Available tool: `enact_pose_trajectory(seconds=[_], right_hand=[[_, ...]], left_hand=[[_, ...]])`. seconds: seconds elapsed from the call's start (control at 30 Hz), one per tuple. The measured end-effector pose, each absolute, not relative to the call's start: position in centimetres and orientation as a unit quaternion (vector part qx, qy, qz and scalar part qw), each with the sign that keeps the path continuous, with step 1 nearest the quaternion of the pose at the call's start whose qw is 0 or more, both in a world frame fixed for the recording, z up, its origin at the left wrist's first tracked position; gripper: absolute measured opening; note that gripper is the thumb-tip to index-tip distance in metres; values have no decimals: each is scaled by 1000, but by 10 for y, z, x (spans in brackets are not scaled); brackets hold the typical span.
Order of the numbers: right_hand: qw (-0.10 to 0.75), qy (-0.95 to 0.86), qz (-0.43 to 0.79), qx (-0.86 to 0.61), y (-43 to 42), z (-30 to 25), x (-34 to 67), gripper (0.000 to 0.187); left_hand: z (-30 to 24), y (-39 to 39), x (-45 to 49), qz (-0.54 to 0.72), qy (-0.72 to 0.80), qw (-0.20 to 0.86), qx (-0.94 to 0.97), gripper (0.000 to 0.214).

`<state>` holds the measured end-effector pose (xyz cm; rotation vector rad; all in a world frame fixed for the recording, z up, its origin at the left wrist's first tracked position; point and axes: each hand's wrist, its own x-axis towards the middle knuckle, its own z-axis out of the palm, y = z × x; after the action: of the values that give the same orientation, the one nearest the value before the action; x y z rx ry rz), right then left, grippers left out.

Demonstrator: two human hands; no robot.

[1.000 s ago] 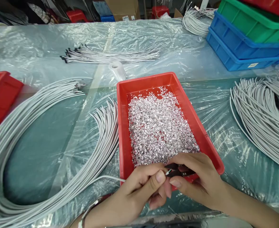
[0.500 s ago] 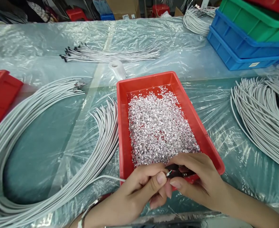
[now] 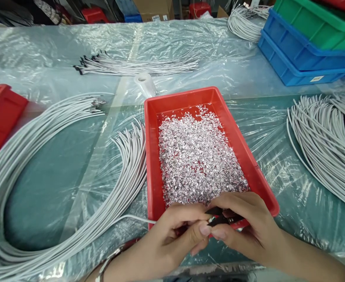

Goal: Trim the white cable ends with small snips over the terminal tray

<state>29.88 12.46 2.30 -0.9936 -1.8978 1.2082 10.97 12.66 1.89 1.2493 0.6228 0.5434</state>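
Around the red tray [image 3: 237,137] of foil scraps [image 3: 197,156] lie grey cable bundles [image 3: 55,156]. At its near rim, the left hand [image 3: 172,239] pinches a cable end [image 3: 137,218]; the right hand [image 3: 246,227] grips small black cutters [image 3: 224,217].

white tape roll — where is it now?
Head view, centre: the white tape roll lies just behind the red tray's far left corner, before the black-tipped cable bundle.

This is a cable-assembly workshop bench covered in clear plastic sheeting [image 3: 190,43]. Around a red tray [image 3: 151,156] of foil scraps [image 3: 196,156] lie bundles of grey cables [image 3: 43,156], with stacked plastic crates [image 3: 302,51] beyond its far right corner.
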Motion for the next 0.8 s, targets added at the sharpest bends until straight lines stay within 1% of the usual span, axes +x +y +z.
enact_pose_trajectory(seconds=[0.13,0.2,0.27,0.43,0.5,0.67,0.8], right_hand=[[352,-720,453,-390,124,23,298,18],[353,-712,454,-402,124,22,299,17],[347,-701,474,-405,123,22,300,14],[309,-666,531,-422,121,22,304,9],[303,-654,547,-426,121,21,305,9],[322,-625,585,-405,121,24,305,16],[310,-597,633,-383,123,28,304,12]], left_hand=[[17,124,110,277,279,714,580,17],[19,123,110,280,286,704,586,14],[21,123,109,278,298,689,599,16],[27,127,110,230,312,672,631,33],[27,129,111,224,320,660,641,33],[30,128,113,224,330,617,678,29],[32,126,114,260,346,579,690,23]])
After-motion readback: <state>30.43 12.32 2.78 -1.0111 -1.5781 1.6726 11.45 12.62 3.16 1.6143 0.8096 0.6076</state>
